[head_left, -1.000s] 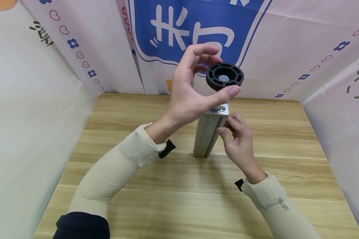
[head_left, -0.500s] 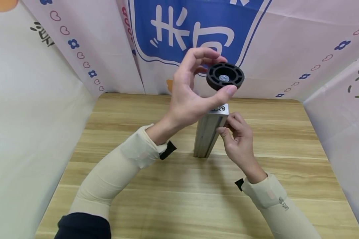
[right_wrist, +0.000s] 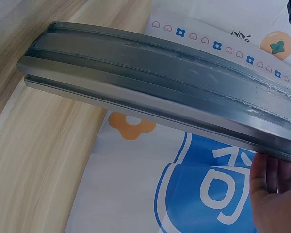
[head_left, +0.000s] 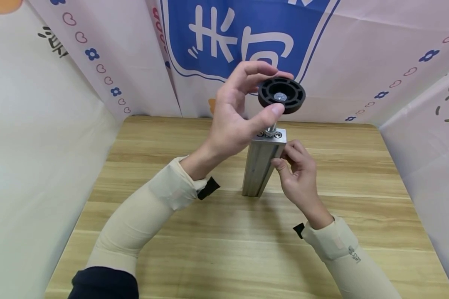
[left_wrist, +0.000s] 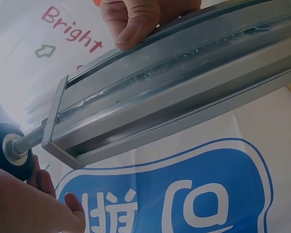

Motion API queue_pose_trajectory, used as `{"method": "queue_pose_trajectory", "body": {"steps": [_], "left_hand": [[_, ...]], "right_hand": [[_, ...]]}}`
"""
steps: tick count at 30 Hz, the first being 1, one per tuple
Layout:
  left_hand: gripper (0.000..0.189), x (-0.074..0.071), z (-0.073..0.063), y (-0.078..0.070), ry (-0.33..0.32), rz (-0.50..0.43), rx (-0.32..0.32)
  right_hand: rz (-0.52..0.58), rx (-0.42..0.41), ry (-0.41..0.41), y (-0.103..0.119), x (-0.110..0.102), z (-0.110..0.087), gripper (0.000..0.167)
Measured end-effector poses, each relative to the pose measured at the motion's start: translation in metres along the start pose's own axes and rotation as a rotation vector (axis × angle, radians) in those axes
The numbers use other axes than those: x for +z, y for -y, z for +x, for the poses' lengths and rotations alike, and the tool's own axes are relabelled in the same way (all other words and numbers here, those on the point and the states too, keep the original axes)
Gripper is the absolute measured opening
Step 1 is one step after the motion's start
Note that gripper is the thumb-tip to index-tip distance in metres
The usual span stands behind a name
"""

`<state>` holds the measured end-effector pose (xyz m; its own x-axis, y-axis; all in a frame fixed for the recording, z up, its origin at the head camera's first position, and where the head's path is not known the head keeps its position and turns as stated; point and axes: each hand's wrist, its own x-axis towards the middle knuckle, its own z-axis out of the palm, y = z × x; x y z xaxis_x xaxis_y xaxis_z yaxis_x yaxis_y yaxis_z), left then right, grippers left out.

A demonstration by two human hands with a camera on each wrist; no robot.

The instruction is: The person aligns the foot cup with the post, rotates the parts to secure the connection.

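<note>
An aluminium extrusion (head_left: 256, 170) stands upright on the wooden table. Screws hold a metal end plate (left_wrist: 56, 111) on its top. From that plate rises a threaded stem (left_wrist: 30, 141), which carries a black leveling foot (head_left: 298, 99) with a bolt head in its hollow centre. My left hand (head_left: 233, 114) holds the foot's rim, thumb on the near side and fingers curled round the far side. Lower down, my right hand (head_left: 300, 176) grips the extrusion's right edge between thumb and fingers. The left wrist view shows the right thumb (left_wrist: 131, 36) pressed against the extrusion's edge.
The wooden table (head_left: 217, 249) is enclosed by printed white cloth at the back (head_left: 359, 62) and plain-looking cloth at the left (head_left: 41, 145). The back cloth hangs close behind the extrusion. Black tabs (head_left: 208, 189) stick out from both sleeve cuffs.
My left thumb has slid leftward along the foot's near rim, while the fingers have moved rightward round the far side. The extrusion and my right hand have stayed in place.
</note>
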<state>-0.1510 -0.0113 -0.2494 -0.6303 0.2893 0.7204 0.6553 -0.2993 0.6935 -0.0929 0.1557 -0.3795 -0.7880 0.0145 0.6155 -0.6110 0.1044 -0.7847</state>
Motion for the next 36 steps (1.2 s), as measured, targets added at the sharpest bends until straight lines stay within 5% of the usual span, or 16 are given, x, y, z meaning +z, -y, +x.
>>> {"method": "queue_pose_trajectory", "body": {"steps": [8, 12, 23, 36], "left_hand": [[0.051, 0.005, -0.002, -0.001, 0.011, -0.122, -0.055], [0.055, 0.005, -0.002, -0.002, 0.022, -0.11, -0.063], [0.051, -0.001, -0.005, 0.001, -0.127, 0.154, 0.153], [0.074, 0.004, -0.002, -0.009, -0.131, 0.33, 0.021]], "right_hand": [[-0.016, 0.021, -0.001, 0.0, 0.001, 0.0, 0.028], [-0.025, 0.025, 0.003, 0.001, 0.001, 0.0, 0.025], [-0.027, 0.024, 0.008, 0.001, 0.001, 0.001, 0.039], [-0.003, 0.007, 0.016, -0.001, -0.001, -0.001, 0.052]]}}
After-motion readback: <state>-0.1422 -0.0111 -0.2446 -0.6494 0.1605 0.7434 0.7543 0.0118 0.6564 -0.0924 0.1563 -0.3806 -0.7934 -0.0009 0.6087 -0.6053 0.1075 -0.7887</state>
